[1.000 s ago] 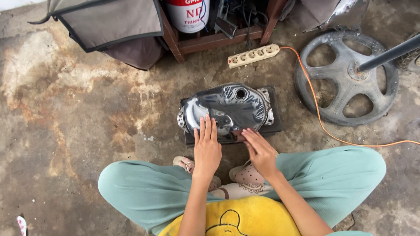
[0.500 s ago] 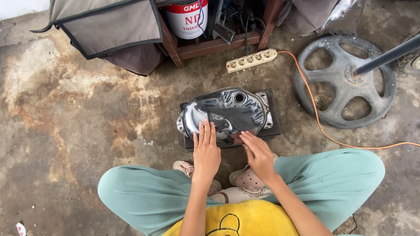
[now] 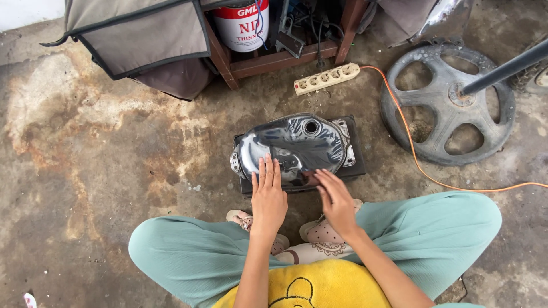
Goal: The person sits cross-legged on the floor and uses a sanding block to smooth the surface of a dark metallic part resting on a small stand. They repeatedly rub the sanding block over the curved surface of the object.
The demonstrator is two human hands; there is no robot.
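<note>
Squatting on the stained concrete floor [image 3: 85, 171], the person lays the left hand [image 3: 268, 197] flat, fingers together and gripping nothing, on the near edge of a shiny dark metal tank [image 3: 297, 145] that sits on a black block [image 3: 357, 168] before the knees. To its right, the right hand [image 3: 337, 199] rests open-palmed on the tank's near rim, likewise unclenched. This looks like wiping or feeling over the surface; going on would call for steady, flat pressure, clear of the filler hole [image 3: 311, 126].
</note>
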